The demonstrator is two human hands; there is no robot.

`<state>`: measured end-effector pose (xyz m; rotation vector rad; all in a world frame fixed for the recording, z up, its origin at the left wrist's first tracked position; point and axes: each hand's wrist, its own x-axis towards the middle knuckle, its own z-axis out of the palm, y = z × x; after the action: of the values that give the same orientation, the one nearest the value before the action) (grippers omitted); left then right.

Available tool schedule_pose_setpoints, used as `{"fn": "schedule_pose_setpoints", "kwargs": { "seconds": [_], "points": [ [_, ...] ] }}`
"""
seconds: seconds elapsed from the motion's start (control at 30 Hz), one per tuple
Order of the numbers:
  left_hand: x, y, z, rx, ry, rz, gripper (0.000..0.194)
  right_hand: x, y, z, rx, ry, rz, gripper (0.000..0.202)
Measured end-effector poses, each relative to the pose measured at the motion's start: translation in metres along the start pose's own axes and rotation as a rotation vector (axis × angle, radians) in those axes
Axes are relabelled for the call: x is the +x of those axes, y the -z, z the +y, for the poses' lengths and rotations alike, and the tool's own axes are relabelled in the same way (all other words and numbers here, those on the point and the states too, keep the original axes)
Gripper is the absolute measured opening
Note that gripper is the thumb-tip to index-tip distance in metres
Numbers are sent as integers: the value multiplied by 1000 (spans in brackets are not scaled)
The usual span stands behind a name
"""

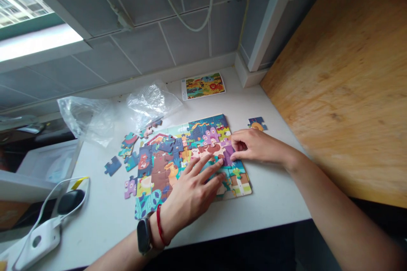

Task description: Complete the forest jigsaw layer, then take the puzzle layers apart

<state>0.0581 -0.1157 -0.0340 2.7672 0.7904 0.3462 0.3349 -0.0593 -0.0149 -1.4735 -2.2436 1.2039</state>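
— So where are we working?
— On a white table (270, 194) pushed into a corner: grey tiled wall (178, 42) behind, a wooden panel (343, 72) to our right.
— And the jigsaw puzzle (165, 165)?
— Mid-table, mostly joined. Our left hand (190, 194) lies flat on it, fingers spread; our right hand (254, 146) presses its right edge, fingertips drawn together.
— What surrounds it?
— Loose pieces (127, 148) to the left, one piece (257, 123) beyond our right hand, clear plastic bags (95, 118), a reference picture (203, 85) by the wall.
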Motion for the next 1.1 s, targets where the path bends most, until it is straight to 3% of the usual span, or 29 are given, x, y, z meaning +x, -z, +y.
{"fn": "schedule_pose_setpoints", "kwargs": {
  "seconds": [0.47,0.77,1.1],
  "points": [
    [-14,-8,14,124,61,-116,49,1,-2,2,4,-28,-5,30],
    [-20,-9,17,140,71,-97,61,0,-1,-2,17,-46,1,31],
    [-11,-8,24,98,146,-2,42,2,-4,2,9,-19,12,29]
  ]
}}
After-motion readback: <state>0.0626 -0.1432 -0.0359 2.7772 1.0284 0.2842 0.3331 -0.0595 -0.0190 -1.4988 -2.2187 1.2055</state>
